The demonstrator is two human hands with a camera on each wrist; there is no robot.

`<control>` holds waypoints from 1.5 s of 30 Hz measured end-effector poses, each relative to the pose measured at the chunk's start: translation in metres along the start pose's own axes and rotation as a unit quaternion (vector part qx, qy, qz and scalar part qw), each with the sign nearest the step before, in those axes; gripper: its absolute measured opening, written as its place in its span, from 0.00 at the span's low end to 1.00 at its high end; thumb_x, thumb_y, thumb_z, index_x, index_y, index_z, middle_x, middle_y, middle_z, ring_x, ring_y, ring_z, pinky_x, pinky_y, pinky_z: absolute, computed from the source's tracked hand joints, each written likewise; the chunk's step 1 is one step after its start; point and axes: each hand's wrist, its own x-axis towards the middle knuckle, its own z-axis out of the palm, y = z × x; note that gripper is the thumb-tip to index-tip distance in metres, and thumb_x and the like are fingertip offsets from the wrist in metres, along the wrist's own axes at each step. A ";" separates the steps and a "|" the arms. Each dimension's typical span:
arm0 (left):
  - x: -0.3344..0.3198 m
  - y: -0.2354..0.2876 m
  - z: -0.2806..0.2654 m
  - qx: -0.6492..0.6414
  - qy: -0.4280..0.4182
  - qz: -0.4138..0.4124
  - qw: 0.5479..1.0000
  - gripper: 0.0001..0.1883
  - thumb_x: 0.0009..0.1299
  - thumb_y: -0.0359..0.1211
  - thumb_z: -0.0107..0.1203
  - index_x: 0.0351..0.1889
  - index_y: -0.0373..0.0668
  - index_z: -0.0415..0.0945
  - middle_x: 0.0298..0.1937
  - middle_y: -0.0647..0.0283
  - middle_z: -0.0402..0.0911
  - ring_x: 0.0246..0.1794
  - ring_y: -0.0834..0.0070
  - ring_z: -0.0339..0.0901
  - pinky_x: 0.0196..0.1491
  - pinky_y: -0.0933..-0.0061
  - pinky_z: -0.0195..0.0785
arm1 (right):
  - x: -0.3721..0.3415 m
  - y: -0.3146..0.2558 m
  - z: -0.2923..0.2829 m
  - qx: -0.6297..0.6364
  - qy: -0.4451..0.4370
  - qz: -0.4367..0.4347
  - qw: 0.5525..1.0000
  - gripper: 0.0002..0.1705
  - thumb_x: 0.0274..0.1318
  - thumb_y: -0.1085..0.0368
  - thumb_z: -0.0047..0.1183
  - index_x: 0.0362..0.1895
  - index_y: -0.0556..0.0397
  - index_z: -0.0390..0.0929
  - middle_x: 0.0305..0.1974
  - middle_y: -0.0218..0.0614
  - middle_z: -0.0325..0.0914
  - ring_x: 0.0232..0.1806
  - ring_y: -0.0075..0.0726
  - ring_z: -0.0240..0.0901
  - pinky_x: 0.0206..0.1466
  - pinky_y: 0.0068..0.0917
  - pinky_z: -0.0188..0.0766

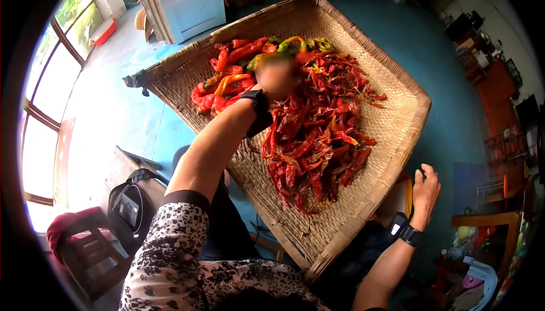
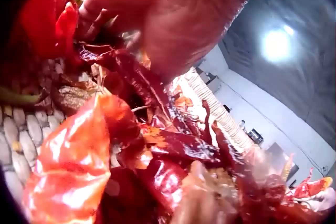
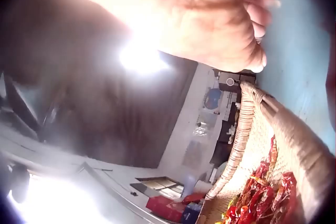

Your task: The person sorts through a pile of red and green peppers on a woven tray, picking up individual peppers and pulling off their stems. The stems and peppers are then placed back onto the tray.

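A large square woven basket tray (image 1: 397, 123) holds dried dark-red chillies (image 1: 309, 140) in its middle and fresher, plump red and green peppers (image 1: 227, 86) toward the far left. My left hand (image 1: 277, 77) reaches over the tray, down among the peppers where the two heaps meet; the head view blurs it. In the left wrist view the palm (image 2: 178, 19) lies low over wrinkled chillies, and its fingertips are hidden among them. Outside the tray's right rim, my right hand (image 1: 426, 190) hangs with loosely bent fingers and holds nothing.
A black bag (image 1: 133, 206) rests at the left, near a wooden chair (image 1: 91, 254). At the right stands another wooden chair (image 1: 508, 220) with cloths and small items by it. Blue floor (image 1: 448, 112) surrounds the tray, and a red basin (image 1: 104, 31) lies by the window.
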 end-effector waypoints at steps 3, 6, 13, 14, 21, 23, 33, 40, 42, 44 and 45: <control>0.020 -0.037 0.055 -0.021 0.059 0.009 0.998 0.16 0.60 0.34 0.55 0.46 0.41 0.75 0.40 0.47 0.77 0.38 0.55 0.77 0.38 0.57 0.73 | 0.002 -0.023 0.002 0.053 0.002 -0.068 0.996 0.14 0.54 0.71 0.55 0.46 0.57 0.76 0.42 0.50 0.76 0.43 0.58 0.73 0.47 0.43 0.70; 0.002 -0.012 0.050 0.005 0.013 -0.003 1.000 0.18 0.57 0.31 0.55 0.47 0.42 0.75 0.43 0.48 0.76 0.42 0.52 0.77 0.43 0.58 0.73 | 0.004 -0.052 -0.002 0.113 0.016 -0.120 0.986 0.13 0.53 0.75 0.53 0.45 0.59 0.76 0.40 0.50 0.75 0.42 0.58 0.73 0.44 0.42 0.70; -0.084 0.075 0.001 -0.151 -0.022 0.213 0.965 0.17 0.58 0.31 0.59 0.46 0.44 0.73 0.43 0.56 0.74 0.45 0.58 0.73 0.40 0.62 0.75 | -0.013 -0.121 0.012 0.266 -0.033 -0.217 0.938 0.13 0.56 0.72 0.53 0.46 0.55 0.78 0.42 0.45 0.77 0.43 0.50 0.77 0.44 0.36 0.74; -0.097 0.082 0.003 -0.137 -0.009 0.235 0.962 0.18 0.59 0.34 0.60 0.47 0.44 0.73 0.44 0.57 0.74 0.44 0.58 0.74 0.40 0.62 0.75 | -0.016 -0.131 0.013 0.275 -0.054 -0.222 0.934 0.14 0.55 0.72 0.54 0.47 0.54 0.78 0.43 0.45 0.77 0.43 0.50 0.76 0.45 0.36 0.74; -0.133 0.099 0.000 -0.140 -0.041 0.338 0.930 0.15 0.65 0.37 0.57 0.47 0.43 0.74 0.50 0.54 0.73 0.50 0.56 0.73 0.49 0.60 0.71 | -0.020 -0.150 0.026 0.274 -0.200 -0.274 0.900 0.21 0.54 0.75 0.52 0.55 0.55 0.72 0.46 0.50 0.75 0.48 0.57 0.73 0.50 0.41 0.72; -0.128 0.093 -0.006 -0.181 -0.078 0.343 0.919 0.14 0.67 0.38 0.56 0.47 0.43 0.74 0.48 0.54 0.75 0.49 0.56 0.75 0.47 0.60 0.72 | -0.020 -0.145 0.031 0.239 -0.243 -0.271 0.900 0.23 0.53 0.77 0.50 0.56 0.56 0.71 0.46 0.50 0.75 0.48 0.59 0.73 0.50 0.41 0.71; -0.097 0.086 -0.038 -0.338 -0.126 0.034 0.932 0.15 0.76 0.40 0.46 0.52 0.40 0.72 0.37 0.55 0.82 0.41 0.63 0.81 0.45 0.65 0.73 | -0.015 -0.131 0.023 0.271 -0.152 -0.245 0.918 0.08 0.54 0.73 0.54 0.39 0.57 0.72 0.32 0.47 0.76 0.33 0.54 0.75 0.34 0.39 0.70; -0.093 0.068 0.015 0.013 -0.009 0.305 0.952 0.12 0.69 0.32 0.52 0.49 0.47 0.74 0.46 0.57 0.77 0.43 0.61 0.77 0.45 0.63 0.74 | -0.014 -0.112 0.016 0.500 -0.178 -0.097 0.842 0.05 0.62 0.69 0.52 0.40 0.57 0.74 0.24 0.24 0.70 0.27 0.14 0.67 0.32 0.17 0.69; -0.093 0.072 0.006 0.018 -0.037 0.284 0.958 0.12 0.69 0.32 0.51 0.50 0.47 0.73 0.43 0.57 0.77 0.42 0.60 0.77 0.44 0.63 0.74 | -0.012 -0.108 0.018 0.516 -0.118 -0.105 0.842 0.05 0.62 0.68 0.52 0.38 0.57 0.74 0.26 0.24 0.71 0.26 0.14 0.66 0.32 0.17 0.68; -0.091 0.077 -0.010 -0.030 -0.063 0.249 0.966 0.18 0.70 0.33 0.51 0.58 0.47 0.69 0.34 0.58 0.78 0.40 0.62 0.78 0.42 0.65 0.74 | -0.009 -0.104 0.013 0.509 -0.083 -0.099 0.851 0.06 0.63 0.66 0.51 0.37 0.57 0.73 0.28 0.25 0.73 0.26 0.15 0.65 0.32 0.16 0.67; -0.089 0.083 -0.028 -0.027 -0.065 0.251 0.965 0.18 0.70 0.33 0.51 0.58 0.47 0.69 0.34 0.58 0.78 0.40 0.62 0.78 0.42 0.65 0.74 | -0.008 -0.101 0.015 0.515 -0.067 -0.106 0.848 0.06 0.63 0.66 0.51 0.37 0.57 0.73 0.29 0.26 0.74 0.26 0.15 0.65 0.32 0.16 0.66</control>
